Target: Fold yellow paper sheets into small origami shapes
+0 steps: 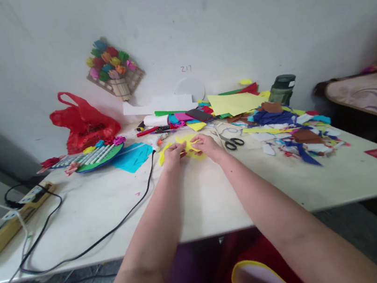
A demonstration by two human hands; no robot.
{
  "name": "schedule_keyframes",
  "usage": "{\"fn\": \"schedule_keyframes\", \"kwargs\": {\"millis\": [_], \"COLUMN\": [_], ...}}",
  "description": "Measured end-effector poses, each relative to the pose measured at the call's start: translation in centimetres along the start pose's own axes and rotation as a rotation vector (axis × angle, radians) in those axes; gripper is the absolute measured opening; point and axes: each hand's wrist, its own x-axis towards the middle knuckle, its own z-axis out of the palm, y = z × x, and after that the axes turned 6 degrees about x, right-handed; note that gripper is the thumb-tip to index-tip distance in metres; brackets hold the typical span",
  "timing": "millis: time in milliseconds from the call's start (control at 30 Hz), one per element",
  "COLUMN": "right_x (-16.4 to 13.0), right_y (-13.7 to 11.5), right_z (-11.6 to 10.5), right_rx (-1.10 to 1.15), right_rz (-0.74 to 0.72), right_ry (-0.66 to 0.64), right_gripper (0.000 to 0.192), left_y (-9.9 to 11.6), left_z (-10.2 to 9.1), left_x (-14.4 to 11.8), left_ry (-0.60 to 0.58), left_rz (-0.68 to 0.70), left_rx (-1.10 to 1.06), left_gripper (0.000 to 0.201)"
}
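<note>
Both hands, the left hand (173, 153) and right hand (206, 146), pinch a yellow paper piece (189, 147) on the tabletop (197, 197), just left of the scissors (233, 143). It looks light, thin and easily creased, so it is likely best held at its edges with fingertips.

On the table (113, 205), both hands meet near the middle: the left hand (173, 155) and the right hand (207, 146) pinch a paper piece (189, 147) between them. The scissors (231, 142) lie just right of the right hand. A heap of paper scraps (290, 133) lies further right. A cable (116, 225) runs left of the left hand. A plastic bag (82, 122) stands behind, against the wall (262, 17).
</note>
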Motion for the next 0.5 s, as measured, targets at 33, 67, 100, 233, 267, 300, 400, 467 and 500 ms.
{"fn": "schedule_keyframes", "kwargs": {"millis": [33, 67, 100, 233, 267, 300, 400, 467, 500], "right_x": [-0.02, -0.03, -0.03, 0.11, 0.16, 0.20, 0.22, 0.13, 0.07], "right_y": [-0.08, -0.14, -0.17, -0.10, -0.05, 0.00, 0.04, -0.03, -0.08], "right_z": [0.12, 0.23, 0.32, 0.38, 0.30, 0.21, -0.09, -0.23, -0.28], "right_rx": [-0.002, -0.005, -0.012, -0.041, -0.044, -0.047, -0.043, -0.024, -0.012], "right_rz": [-0.016, -0.033, -0.047, -0.070, -0.073, -0.077, -0.093, -0.095, -0.092], "right_ry": [0.006, 0.013, 0.020, 0.043, 0.040, 0.035, 0.010, -0.006, -0.014], "right_gripper": [0.012, 0.011, 0.010, 0.014, 0.015, 0.016, 0.015, 0.013, 0.013], "left_y": [0.01, 0.01, 0.02, 0.16, 0.22, 0.27, 0.34, 0.33, 0.33], "left_z": [0.07, 0.14, 0.20, 0.28, 0.23, 0.16, -0.20, -0.47, -0.59], "left_x": [-0.02, -0.02, 0.01, 0.29, 0.38, 0.47, 0.55, 0.44, 0.36], "left_ry": [0.008, 0.013, 0.013, 0.008, 0.010, 0.005, -0.080, -0.149, -0.173], "left_rz": [-0.005, -0.007, -0.014, -0.091, -0.124, -0.153, -0.148, -0.081, -0.056], "left_rx": [-0.007, -0.016, -0.027, -0.096, -0.120, -0.143, -0.178, -0.165, -0.157], "left_gripper": [0.036, 0.036, 0.035, 0.030, 0.026, 0.023, 0.015, 0.015, 0.016]}}
